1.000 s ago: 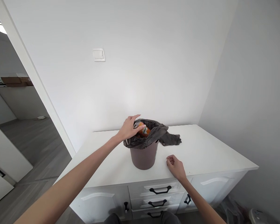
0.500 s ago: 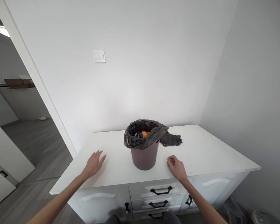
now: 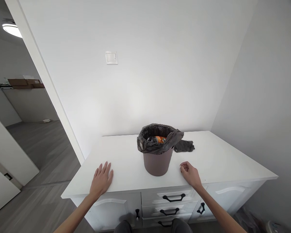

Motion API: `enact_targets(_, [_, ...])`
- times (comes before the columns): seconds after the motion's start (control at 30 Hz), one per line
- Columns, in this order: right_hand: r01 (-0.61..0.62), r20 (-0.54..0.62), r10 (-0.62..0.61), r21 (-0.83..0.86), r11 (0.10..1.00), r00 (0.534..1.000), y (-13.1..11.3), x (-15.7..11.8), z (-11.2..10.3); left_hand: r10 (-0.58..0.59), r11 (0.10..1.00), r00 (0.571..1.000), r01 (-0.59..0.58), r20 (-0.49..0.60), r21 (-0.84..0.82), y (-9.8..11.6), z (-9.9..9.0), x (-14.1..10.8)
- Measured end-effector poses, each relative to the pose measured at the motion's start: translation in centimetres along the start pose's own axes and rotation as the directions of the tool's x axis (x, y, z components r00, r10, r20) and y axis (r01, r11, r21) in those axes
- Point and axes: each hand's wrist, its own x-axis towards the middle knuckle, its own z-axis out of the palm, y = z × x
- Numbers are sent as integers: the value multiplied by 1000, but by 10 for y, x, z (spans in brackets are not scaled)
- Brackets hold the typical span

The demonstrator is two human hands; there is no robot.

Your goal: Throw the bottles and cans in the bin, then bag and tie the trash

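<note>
A brown plastic trash can point(image 3: 157, 165), lined with a black trash bag point(image 3: 151, 147), stands upright on the white cabinet top point(image 3: 126, 179). Inside it lies an orange drink can point(image 3: 161, 139) beside dark items I cannot make out. To the left of the bin, my left hand point(image 3: 101, 181) lies palm down on the cabinet top, fingers spread. My right hand point(image 3: 190, 173) rests on the surface to the right of the bin, its fingers curled into a loose fist with nothing showing in it. Behind the bin at right lies a folded black plastic bag point(image 3: 184, 146).
Drawers with black handles point(image 3: 174, 197) and cupboard doors form the cabinet front. A white wall with a light switch point(image 3: 111, 57) rises behind it, and a grey wall closes the right side. At left a doorway opens onto a room with cardboard boxes point(image 3: 24, 83).
My left hand has come down flat onto the cabinet top. My right hand stays curled beside the bin. The whole view has shifted slightly, so things appear farther right.
</note>
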Motion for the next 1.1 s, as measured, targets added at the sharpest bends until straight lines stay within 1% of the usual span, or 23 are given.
enact_targets(0.13, [-11,-13,11,-20,1000,1000,0,-1,1,0,1000,1000,-1,-22,-16,0,2,-2])
enact_targets(0.33, [0,-33,-2,-61,998,999,-3,-2,0,1,999,1000,-2,-23,-54,3,0,-3])
enact_targets(0.6, [-20,-35,17,-98,995,999,-7,1,1,-7,999,1000,7,10,-40,5,-5,-4])
enact_targets(0.77, [-28,-36,23,-126,992,999,-6,4,1,-10,999,1000,8,-19,-54,5,-2,-2])
enact_targets(0.87, [-31,-36,26,-134,990,999,-6,3,0,-10,998,999,8,-36,-63,5,-1,-1])
enact_targets(1.1, [-40,-41,35,-121,992,999,-8,5,-2,-14,998,1000,13,-24,-60,8,-5,1])
